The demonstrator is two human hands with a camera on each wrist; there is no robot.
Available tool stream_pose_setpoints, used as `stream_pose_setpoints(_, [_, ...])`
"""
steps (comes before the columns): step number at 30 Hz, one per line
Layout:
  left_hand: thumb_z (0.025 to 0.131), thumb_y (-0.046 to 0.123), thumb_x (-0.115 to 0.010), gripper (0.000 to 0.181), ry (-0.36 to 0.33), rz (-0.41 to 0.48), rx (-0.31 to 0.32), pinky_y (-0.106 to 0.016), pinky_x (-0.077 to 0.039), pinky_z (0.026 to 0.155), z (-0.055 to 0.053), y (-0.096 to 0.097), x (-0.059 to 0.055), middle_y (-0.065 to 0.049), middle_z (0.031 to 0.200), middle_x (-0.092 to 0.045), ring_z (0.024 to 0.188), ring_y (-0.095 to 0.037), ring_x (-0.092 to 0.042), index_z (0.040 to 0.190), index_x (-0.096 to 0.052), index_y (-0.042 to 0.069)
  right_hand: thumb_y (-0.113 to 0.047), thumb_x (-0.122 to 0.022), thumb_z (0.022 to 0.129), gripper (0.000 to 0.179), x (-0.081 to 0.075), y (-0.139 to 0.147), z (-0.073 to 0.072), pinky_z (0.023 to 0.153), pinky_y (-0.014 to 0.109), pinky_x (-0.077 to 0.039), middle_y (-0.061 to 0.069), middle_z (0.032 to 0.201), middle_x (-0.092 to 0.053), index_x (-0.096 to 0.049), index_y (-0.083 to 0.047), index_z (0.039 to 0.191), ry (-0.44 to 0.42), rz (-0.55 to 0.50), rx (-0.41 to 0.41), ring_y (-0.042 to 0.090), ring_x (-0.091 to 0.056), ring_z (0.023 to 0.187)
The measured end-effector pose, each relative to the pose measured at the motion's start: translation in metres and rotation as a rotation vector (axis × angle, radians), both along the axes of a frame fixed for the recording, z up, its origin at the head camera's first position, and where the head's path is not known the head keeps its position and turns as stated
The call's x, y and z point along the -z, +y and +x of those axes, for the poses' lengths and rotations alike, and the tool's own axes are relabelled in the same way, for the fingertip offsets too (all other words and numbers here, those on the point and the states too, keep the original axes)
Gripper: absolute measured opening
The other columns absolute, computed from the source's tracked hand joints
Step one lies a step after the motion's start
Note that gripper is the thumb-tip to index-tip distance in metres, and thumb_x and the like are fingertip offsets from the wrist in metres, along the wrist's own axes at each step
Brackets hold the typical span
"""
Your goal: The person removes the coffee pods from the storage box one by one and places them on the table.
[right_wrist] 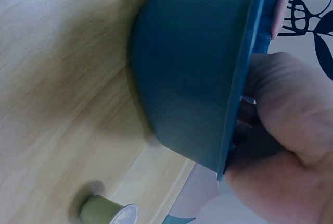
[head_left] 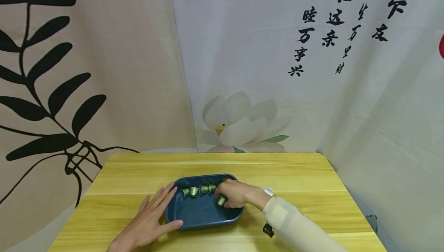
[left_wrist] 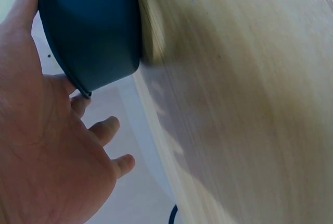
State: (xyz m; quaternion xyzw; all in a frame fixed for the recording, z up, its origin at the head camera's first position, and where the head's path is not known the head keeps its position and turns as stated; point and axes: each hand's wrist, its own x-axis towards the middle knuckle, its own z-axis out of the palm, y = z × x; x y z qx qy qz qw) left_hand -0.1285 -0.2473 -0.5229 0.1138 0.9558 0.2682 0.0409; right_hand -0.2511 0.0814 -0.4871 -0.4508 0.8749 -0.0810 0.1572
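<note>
A dark blue tray (head_left: 201, 227) stands on the table. Inside it, several green coffee capsules (head_left: 194, 192) form a row along the far side. My right hand (head_left: 232, 194) reaches over the tray's right end and pinches another green capsule (head_left: 222, 200) low inside it; in the right wrist view the tray wall hides most of the fingertips. My left hand (head_left: 150, 215) is spread at the left end, its fingers and thumb touching the rim. In the left wrist view, the left hand (left_wrist: 57, 146) lies along the outside of the tray (left_wrist: 93, 26).
One more green capsule (right_wrist: 106, 212) with a silver lid lies on the wooden table (head_left: 298, 171), to the right of the tray and partly behind the right wrist. A cloth backdrop (head_left: 243, 71) with a flower and writing hangs behind the table's far edge.
</note>
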Motion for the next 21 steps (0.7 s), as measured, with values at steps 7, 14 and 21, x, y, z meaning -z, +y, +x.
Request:
stream_pose_setpoints(7, [0.100,0.075,-0.072,0.105,0.008,-0.008,0.000,-0.094,-0.014,0.125,-0.0003,-0.0004,0.0010,-0.006,0.192,-0.020,0.173,-0.054,-0.026,0.182,-0.028,0.027,-0.006,-0.087,0.097,0.033,0.0025,-0.0004,-0.0014,0.090,0.021,-0.063,-0.001,0.130,-0.083,-0.085,-0.014,0.128,-0.005,-0.013,0.016,0.002,-0.070,0.100])
stream_pose_setpoints(14, [0.100,0.076,-0.072,0.105,0.009,-0.006,0.002,-0.094,-0.015,0.125,0.0001,-0.0009,0.0013,-0.005,0.192,-0.020,0.173,-0.054,-0.026,0.182,-0.028,0.027,-0.006,-0.087,0.096,0.028,0.0039,0.0002,-0.0016,0.088,0.020,-0.063,-0.002,0.124,-0.084,-0.085,-0.015,0.123,0.005,-0.014,0.021,0.001,-0.068,0.096])
stream_pose_setpoints(21, [0.100,0.076,-0.071,0.104,0.006,-0.007,0.003,-0.094,-0.015,0.125,-0.0002,-0.0015,0.0019,-0.006,0.192,-0.020,0.173,-0.054,-0.026,0.182,-0.028,0.028,-0.008,-0.086,0.098,0.026,0.0047,0.0011,-0.0026,0.082,0.017,-0.060,-0.002,0.121,-0.084,-0.086,-0.014,0.123,0.007,-0.026,0.001,-0.001,-0.065,0.088])
